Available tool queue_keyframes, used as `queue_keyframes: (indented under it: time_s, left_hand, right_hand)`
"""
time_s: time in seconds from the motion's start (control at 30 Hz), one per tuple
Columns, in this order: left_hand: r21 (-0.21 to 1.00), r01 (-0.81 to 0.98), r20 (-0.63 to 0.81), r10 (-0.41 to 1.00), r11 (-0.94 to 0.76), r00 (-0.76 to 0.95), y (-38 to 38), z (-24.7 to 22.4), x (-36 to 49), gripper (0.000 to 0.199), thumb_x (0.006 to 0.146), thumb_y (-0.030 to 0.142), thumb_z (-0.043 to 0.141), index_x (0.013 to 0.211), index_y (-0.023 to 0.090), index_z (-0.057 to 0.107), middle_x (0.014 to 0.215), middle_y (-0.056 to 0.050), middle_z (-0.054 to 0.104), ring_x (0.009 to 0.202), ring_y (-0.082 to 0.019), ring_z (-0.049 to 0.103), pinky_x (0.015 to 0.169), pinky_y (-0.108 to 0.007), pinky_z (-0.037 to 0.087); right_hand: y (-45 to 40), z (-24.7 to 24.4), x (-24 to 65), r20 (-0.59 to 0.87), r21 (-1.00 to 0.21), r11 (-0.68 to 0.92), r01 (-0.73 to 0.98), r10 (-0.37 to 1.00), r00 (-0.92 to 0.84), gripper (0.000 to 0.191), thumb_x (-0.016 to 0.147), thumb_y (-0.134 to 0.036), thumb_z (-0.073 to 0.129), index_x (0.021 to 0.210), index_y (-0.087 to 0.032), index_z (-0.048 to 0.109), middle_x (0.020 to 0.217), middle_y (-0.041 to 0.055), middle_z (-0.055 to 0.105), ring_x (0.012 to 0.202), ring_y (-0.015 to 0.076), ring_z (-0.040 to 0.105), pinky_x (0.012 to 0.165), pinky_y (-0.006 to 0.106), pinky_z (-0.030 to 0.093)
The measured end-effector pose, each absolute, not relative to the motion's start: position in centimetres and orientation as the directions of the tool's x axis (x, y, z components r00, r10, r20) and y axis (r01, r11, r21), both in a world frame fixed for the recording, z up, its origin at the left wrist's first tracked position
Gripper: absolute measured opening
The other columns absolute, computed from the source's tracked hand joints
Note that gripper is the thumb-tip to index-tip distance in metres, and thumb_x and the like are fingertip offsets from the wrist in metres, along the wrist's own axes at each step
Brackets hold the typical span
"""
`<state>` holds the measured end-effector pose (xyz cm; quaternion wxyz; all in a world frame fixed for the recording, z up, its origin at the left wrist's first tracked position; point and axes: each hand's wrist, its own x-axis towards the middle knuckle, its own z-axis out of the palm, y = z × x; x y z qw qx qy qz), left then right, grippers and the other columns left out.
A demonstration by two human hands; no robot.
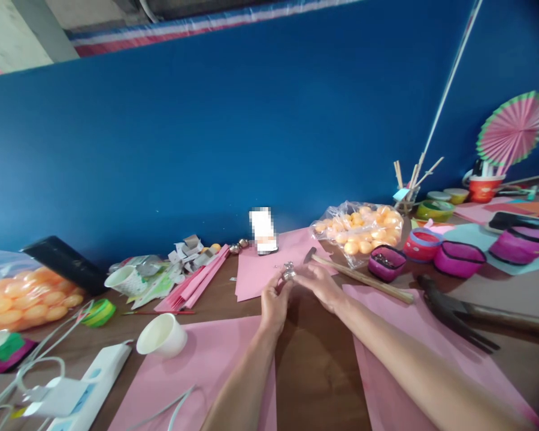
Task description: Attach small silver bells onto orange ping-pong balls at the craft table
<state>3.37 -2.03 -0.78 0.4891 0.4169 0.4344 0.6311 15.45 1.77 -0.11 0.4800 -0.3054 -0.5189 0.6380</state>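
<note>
Between my two hands, over the brown table, is a small shiny silvery metal piece [289, 272]. My left hand [275, 297] grips it from the left with thumb and fingers. My right hand [321, 286] is on its right side, fingers apart and stretched toward it; whether a fingertip touches the piece is too small to tell. Behind the hands lie pink paper sheets [251, 272]. A small hammer with a light wooden handle [363, 277] lies just right of my right hand. Two round metallic balls [239, 245] sit beyond, to the left.
A bag of orange balls [363, 230] and purple containers [386, 263] stand at the right, near a claw hammer [458, 311]. At the left are a white cup [161, 336], a power strip [94, 383] with cables and folded pink paper [197, 281]. A blue wall [251, 120] rises behind.
</note>
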Motion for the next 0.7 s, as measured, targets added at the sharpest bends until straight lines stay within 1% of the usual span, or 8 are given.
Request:
queue_keyframes:
  time_s: [0.1,0.17,0.23,0.43,0.53,0.7]
  left_hand:
    - [0.943,-0.29,0.115,0.979,-0.161,-0.17,-1.91,-0.85,3.24,0.046,0.067,0.025,0.062,0.113,0.021,0.053,0.109,-0.007,0.06,0.103,-0.022,0.052,0.09,-0.037,0.039]
    - [0.934,-0.325,0.097,0.981,-0.148,-0.167,-1.8,-0.98,3.11,0.046,0.069,0.027,0.061,0.114,0.021,0.052,0.11,-0.007,0.059,0.103,-0.021,0.052,0.091,-0.036,0.038]
    - [0.918,-0.37,0.09,0.985,-0.139,-0.147,-1.74,-1.12,3.0,0.045,0.071,0.028,0.059,0.115,0.021,0.05,0.11,-0.007,0.059,0.102,-0.02,0.053,0.091,-0.036,0.038]
    - [0.859,-0.497,0.086,0.992,-0.122,-0.095,-1.96,-0.71,3.12,0.044,0.071,0.028,0.059,0.113,0.017,0.052,0.107,-0.009,0.06,0.096,-0.019,0.056,0.089,-0.034,0.04]
    - [0.863,-0.492,0.074,0.992,-0.113,-0.098,-2.04,-0.35,3.24,0.044,0.071,0.029,0.059,0.112,0.017,0.053,0.106,-0.009,0.061,0.095,-0.019,0.056,0.089,-0.033,0.04]
    - [0.878,-0.467,0.052,0.99,-0.107,-0.129,-2.05,-0.28,3.19,0.044,0.069,0.027,0.061,0.111,0.017,0.053,0.103,-0.009,0.062,0.092,-0.019,0.058,0.087,-0.034,0.041]
  right_hand:
    - [1.64,0.2,15.2,0.135,-0.952,0.033,-0.304,0.938,-0.318,0.035,0.061,-0.035,0.067,0.089,-0.015,0.06,0.089,0.006,0.065,0.086,0.0196,0.059,0.081,0.034,0.045]
    - [1.56,0.32,15.06,0.142,-0.951,0.041,-0.305,0.937,-0.318,0.035,0.062,-0.037,0.066,0.089,-0.015,0.059,0.089,0.0058,0.065,0.084,0.0192,0.059,0.079,0.034,0.045]
    - [1.49,0.36,15.0,0.146,-0.956,0.046,-0.29,0.932,-0.333,0.036,0.064,-0.039,0.064,0.09,-0.015,0.059,0.088,0.0058,0.064,0.083,0.0188,0.059,0.078,0.034,0.046]
    - [1.51,0.26,15.14,0.135,-0.964,0.055,-0.261,0.944,-0.302,0.037,0.062,-0.04,0.065,0.088,-0.014,0.058,0.083,0.0054,0.064,0.075,0.0173,0.059,0.074,0.033,0.046]
    - [1.56,0.28,15.22,0.144,-0.969,0.07,-0.238,0.94,-0.309,0.039,0.062,-0.042,0.065,0.09,-0.014,0.058,0.082,0.005,0.064,0.075,0.0174,0.059,0.074,0.033,0.046]
    - [1.25,0.75,15.32,0.206,-0.972,0.162,-0.168,0.932,-0.297,0.038,0.064,-0.042,0.063,0.091,-0.015,0.057,0.086,0.0049,0.063,0.083,0.0181,0.058,0.077,0.032,0.045]
